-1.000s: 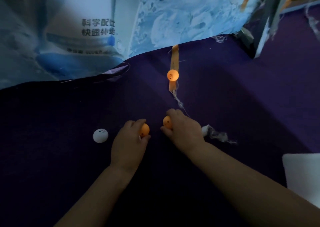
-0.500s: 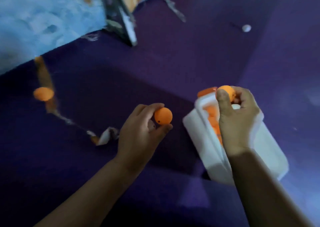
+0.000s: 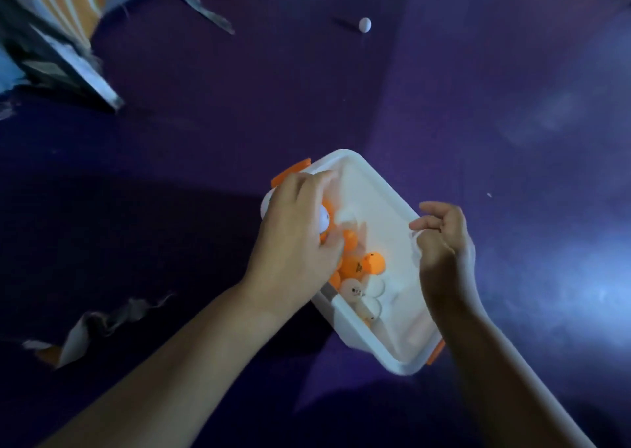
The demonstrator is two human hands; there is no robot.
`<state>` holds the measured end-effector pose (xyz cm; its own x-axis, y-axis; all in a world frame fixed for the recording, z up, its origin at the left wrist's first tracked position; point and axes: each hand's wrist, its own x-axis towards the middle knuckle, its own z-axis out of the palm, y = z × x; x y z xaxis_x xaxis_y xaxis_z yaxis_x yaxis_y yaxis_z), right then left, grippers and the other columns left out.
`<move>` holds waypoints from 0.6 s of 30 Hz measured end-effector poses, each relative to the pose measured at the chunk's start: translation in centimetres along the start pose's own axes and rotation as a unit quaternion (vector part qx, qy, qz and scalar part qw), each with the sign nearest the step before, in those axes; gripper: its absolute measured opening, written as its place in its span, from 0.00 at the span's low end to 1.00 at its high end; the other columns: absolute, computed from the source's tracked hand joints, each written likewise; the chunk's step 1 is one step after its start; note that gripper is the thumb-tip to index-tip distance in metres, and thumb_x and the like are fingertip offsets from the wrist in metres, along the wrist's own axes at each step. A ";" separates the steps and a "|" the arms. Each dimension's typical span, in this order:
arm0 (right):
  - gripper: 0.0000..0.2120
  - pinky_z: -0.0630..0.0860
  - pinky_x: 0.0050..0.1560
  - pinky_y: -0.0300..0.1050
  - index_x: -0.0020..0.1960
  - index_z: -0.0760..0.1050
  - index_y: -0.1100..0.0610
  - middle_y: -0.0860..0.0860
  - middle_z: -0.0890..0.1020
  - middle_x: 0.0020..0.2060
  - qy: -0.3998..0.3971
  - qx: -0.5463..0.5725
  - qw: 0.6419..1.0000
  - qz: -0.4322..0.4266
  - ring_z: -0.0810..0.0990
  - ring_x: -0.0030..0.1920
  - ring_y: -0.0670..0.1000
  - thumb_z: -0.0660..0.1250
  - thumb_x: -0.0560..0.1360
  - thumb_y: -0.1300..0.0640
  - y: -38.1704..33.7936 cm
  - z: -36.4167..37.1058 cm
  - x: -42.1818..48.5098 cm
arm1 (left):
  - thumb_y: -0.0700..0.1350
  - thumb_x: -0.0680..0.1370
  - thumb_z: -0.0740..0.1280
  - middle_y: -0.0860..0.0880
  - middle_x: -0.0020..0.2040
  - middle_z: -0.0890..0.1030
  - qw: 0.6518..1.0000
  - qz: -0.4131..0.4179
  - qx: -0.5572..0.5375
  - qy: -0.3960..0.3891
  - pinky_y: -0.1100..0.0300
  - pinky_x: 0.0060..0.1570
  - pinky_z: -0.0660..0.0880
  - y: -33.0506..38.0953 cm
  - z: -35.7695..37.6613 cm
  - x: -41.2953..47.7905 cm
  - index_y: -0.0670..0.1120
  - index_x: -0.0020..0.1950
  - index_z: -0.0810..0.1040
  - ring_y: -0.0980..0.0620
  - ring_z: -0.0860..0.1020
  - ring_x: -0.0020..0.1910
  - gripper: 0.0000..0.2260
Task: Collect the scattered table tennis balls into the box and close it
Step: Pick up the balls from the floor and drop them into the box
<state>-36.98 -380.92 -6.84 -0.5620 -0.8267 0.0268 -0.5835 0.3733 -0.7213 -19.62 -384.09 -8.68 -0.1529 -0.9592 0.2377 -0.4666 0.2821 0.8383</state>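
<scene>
The box [image 3: 382, 205] lies open under both hands, orange and white balls [image 3: 362, 270] heaped inside; the left hand [image 3: 297, 239] reaches in, fingers loose. The right hand [image 3: 444, 239] hovers empty over the rim, fingers curled; one white ball [image 3: 364, 24] lies far beyond them.

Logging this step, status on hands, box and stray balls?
Left hand over white plastic box, grip unclear. Right hand at box rim, fingers loosely curled. Orange and white balls inside, lid off. One white ball loose on purple cloth.

Head view — steeply downward, seemingly close.
</scene>
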 end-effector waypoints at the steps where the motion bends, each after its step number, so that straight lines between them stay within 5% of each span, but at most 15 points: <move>1: 0.17 0.71 0.47 0.47 0.51 0.69 0.47 0.43 0.78 0.47 -0.009 -0.005 1.000 -0.015 0.74 0.46 0.44 0.55 0.64 0.57 0.2 0.0 -0.1 | 0.38 0.68 0.66 0.51 0.59 0.71 1.000 0.006 0.010 0.002 0.57 0.59 0.70 -0.2 0.4 -0.2 0.44 0.65 0.70 0.51 0.71 0.60 0.25; 6: 0.23 0.62 0.38 0.23 0.58 0.66 0.50 0.42 0.73 0.53 -0.018 -0.059 0.998 -0.021 0.71 0.51 0.46 0.57 0.63 0.55 0.6 0.7 -0.5 | 0.37 0.68 0.62 0.47 0.58 0.71 0.999 0.012 0.024 -0.017 0.53 0.60 0.71 -1.0 1.7 -1.0 0.42 0.65 0.69 0.49 0.70 0.59 0.24; 11: 0.21 0.64 0.51 0.45 0.61 0.67 0.52 0.46 0.74 0.58 0.045 -0.111 0.993 -0.023 0.69 0.61 0.51 0.64 0.70 0.49 -0.5 1.8 -0.5 | 0.37 0.68 0.69 0.48 0.61 0.71 0.997 -0.001 0.070 0.007 0.55 0.64 0.62 -1.7 0.1 -1.8 0.43 0.68 0.66 0.52 0.62 0.62 0.29; 18: 0.18 0.65 0.65 0.52 0.61 0.70 0.51 0.48 0.75 0.61 -0.017 -0.078 0.988 -0.130 0.67 0.63 0.52 0.63 0.71 0.57 -5.5 6.5 -2.3 | 0.39 0.68 0.63 0.49 0.61 0.72 0.983 -0.085 0.144 0.073 0.59 0.64 0.59 -5.5 -6.0 -6.7 0.46 0.66 0.69 0.52 0.62 0.63 0.26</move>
<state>-28.64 -383.83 -7.44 -0.3614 -0.9165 0.1717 -0.7911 0.2039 -0.5767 -10.78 -379.26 -11.89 0.0652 -0.9793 0.1917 -0.7056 0.0906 0.7028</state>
